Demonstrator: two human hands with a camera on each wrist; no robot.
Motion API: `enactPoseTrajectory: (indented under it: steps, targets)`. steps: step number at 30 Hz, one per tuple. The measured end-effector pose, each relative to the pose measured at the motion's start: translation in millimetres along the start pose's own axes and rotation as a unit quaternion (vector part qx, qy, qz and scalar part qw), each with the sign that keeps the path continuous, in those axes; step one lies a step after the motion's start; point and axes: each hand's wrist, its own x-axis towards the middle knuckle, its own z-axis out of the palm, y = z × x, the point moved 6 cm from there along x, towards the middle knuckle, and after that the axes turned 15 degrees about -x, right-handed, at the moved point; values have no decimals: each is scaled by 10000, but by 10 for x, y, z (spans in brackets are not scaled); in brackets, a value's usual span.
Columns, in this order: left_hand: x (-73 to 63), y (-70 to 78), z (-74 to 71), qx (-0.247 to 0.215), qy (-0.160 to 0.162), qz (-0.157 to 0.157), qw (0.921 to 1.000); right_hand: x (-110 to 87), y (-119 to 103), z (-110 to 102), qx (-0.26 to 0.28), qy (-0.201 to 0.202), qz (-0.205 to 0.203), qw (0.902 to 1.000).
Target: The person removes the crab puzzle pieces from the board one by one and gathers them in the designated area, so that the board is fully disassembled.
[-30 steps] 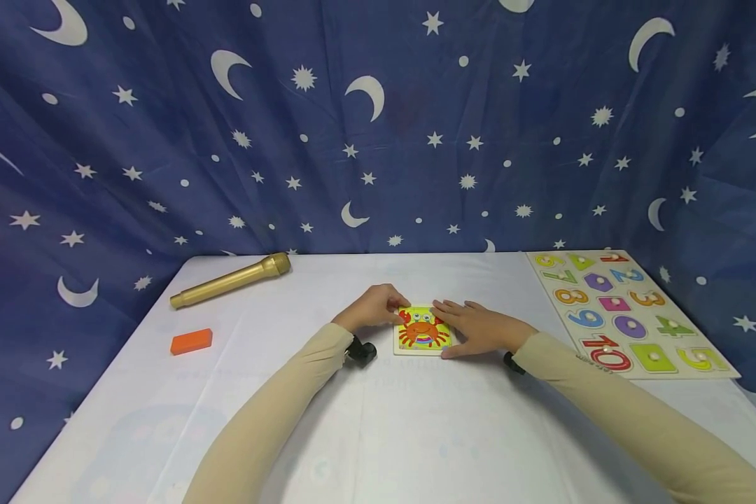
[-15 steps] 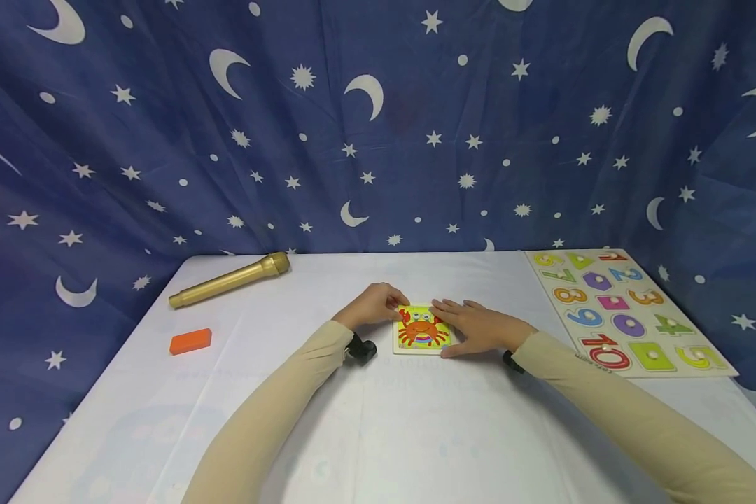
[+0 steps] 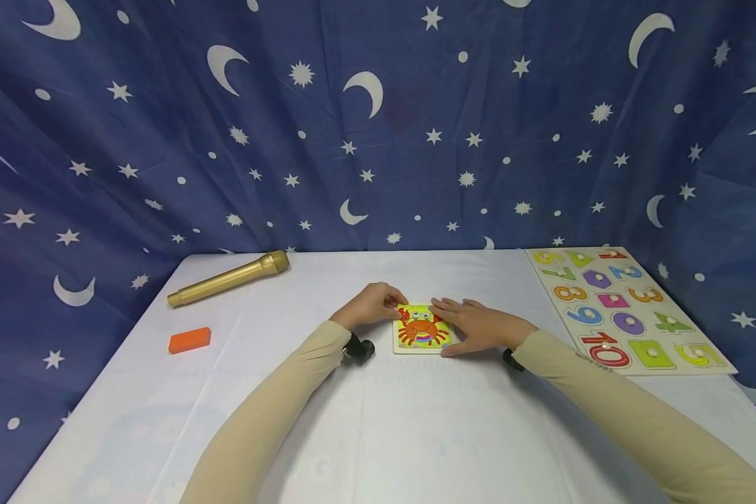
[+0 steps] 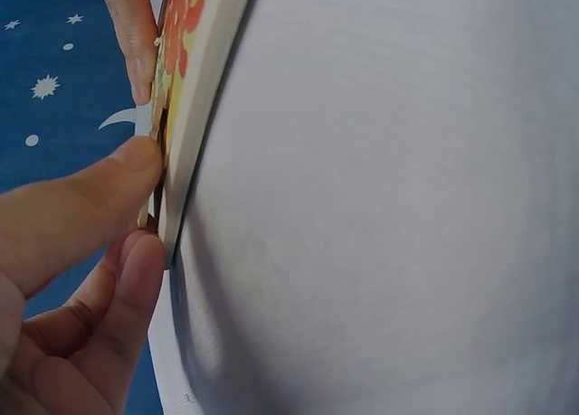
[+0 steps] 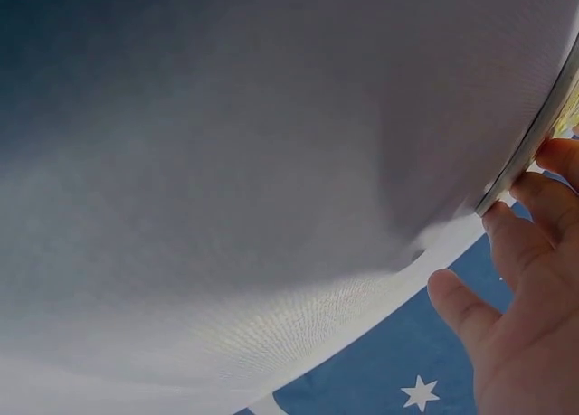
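Observation:
A small square crab puzzle (image 3: 423, 330), with a pale frame and a red crab on yellow, lies flat on the table. My left hand (image 3: 372, 305) is at its upper left corner. In the left wrist view, the thumb and forefinger of that hand pinch a corner puzzle piece (image 4: 159, 117), and a dark gap shows between this piece and the frame. From the right, my right hand (image 3: 482, 327) rests on the puzzle with its fingers spread and fairly straight. Its fingers cover the upper right part, and the thumb lies by the lower right corner.
A gold microphone (image 3: 228, 279) lies at the back left of the white table (image 3: 378, 434). Nearer stands an orange block (image 3: 190, 340). To the right lies a number-and-shape peg board (image 3: 624, 308). Behind the table hangs a blue curtain (image 3: 416, 105) with moons and stars.

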Motion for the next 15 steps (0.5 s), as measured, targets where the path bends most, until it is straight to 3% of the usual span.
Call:
enactPoseTrajectory:
  steps: [15]
  targets:
    - [-2,10,4,195,-28,148,9997,-2,-28,9,-167,-64,-253,9995]
